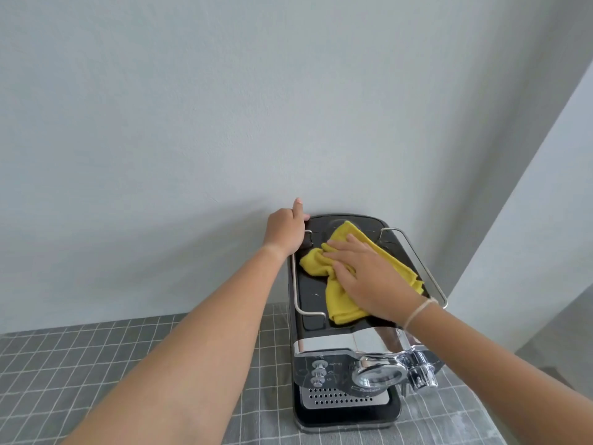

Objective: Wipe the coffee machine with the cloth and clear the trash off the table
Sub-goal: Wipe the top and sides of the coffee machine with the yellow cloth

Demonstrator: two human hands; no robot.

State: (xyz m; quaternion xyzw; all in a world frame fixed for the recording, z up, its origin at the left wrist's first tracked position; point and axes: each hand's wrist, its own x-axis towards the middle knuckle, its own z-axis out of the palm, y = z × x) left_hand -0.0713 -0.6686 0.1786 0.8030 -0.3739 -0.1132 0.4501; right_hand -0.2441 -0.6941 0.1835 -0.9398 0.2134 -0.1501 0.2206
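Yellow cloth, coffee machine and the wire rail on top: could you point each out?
yellow cloth (340, 300), head view, on its lower fold.
coffee machine (330, 343), head view, on its chrome front band.
wire rail (420, 261), head view, on its right-hand bar.

Plain pale wall (224, 107), grey-checked tablecloth (96, 364)
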